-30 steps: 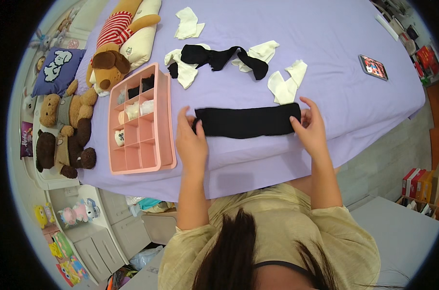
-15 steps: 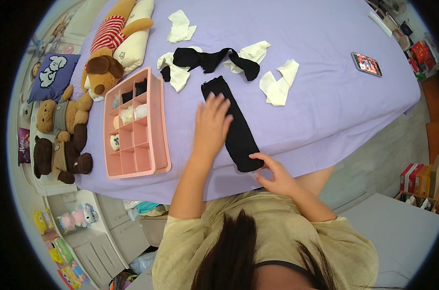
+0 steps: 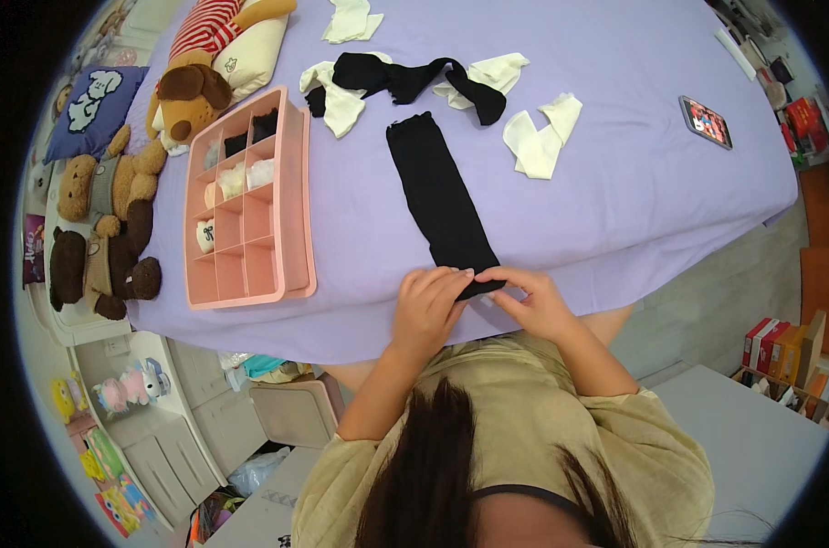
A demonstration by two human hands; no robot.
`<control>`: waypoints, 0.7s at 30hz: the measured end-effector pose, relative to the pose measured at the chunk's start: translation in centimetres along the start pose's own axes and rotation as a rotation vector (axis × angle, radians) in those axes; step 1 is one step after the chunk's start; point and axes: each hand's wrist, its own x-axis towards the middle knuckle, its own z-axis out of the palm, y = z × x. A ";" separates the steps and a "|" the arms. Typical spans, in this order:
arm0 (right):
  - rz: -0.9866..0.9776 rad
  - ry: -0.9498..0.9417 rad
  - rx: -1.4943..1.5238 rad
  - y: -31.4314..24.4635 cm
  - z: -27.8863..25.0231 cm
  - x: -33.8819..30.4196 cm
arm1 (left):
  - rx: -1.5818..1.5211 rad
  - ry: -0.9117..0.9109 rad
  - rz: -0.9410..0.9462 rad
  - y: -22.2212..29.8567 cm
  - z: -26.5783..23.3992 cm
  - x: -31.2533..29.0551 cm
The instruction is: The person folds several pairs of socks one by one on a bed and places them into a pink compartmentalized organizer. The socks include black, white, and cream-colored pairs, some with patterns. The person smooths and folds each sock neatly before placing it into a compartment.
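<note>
A long black sock (image 3: 440, 192) lies flat on the lavender bedsheet, its ribbed-looking far end pointing away from me. At its near end, by the bed's front edge, my left hand (image 3: 428, 306) pinches the fabric with the thumb and fingertips. My right hand (image 3: 531, 306) grips the same end from the other side, thumb and forefinger closed on it. The two hands' fingertips nearly meet over the sock. Beyond it lie a crumpled black sock (image 3: 414, 82) and several white socks, one of them (image 3: 542, 137) to the right.
A pink divided box (image 3: 298, 210) stands to the left, with rolled socks in several compartments. Stuffed toys, including a dog (image 3: 184, 100) and a bear (image 3: 104, 187), line the bed's left side. A phone (image 3: 707, 122) lies at the right.
My left hand has come from the sock's far part down to its near end, beside my right hand. Both now pinch that end. The whole view has shifted slightly.
</note>
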 end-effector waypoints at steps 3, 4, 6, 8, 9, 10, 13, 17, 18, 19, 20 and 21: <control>-0.018 0.053 0.002 0.5 0.2 0.2 | -0.055 0.087 -0.079 0.4 0.6 -0.1; -0.028 0.066 -0.052 0.5 0.1 0.3 | -0.071 0.111 -0.109 0.5 0.7 0.0; -0.054 0.129 -0.166 0.3 0.1 0.4 | -0.120 0.134 -0.247 1.0 0.7 0.3; -0.088 0.230 -0.283 -0.6 0.2 0.6 | -0.178 0.177 -0.368 1.3 0.8 0.7; -0.211 0.244 -0.372 -0.6 0.1 0.7 | -0.215 0.210 -0.421 1.4 1.1 0.8; -0.334 0.259 -0.460 -0.6 -0.1 1.1 | -0.251 0.242 -0.473 1.5 1.1 1.0; -0.590 0.224 -0.678 -1.4 -0.3 2.1 | -0.276 0.180 -0.613 1.8 0.6 1.6; -0.702 0.214 -0.826 -0.2 -0.5 3.1 | -0.262 0.159 -0.600 1.6 0.5 2.2; -0.701 0.203 -0.822 0.1 -0.7 3.2 | -0.283 0.136 -0.635 1.8 0.2 2.5; -0.702 0.191 -0.816 0.2 -0.8 3.3 | -0.303 0.115 -0.672 1.9 0.1 2.6; -0.704 0.178 -0.810 0.4 -0.9 3.4 | -0.355 0.150 -0.661 1.7 0.3 2.6; -0.699 0.167 -0.786 0.6 -0.9 3.6 | -0.407 0.185 -0.650 1.4 0.7 2.3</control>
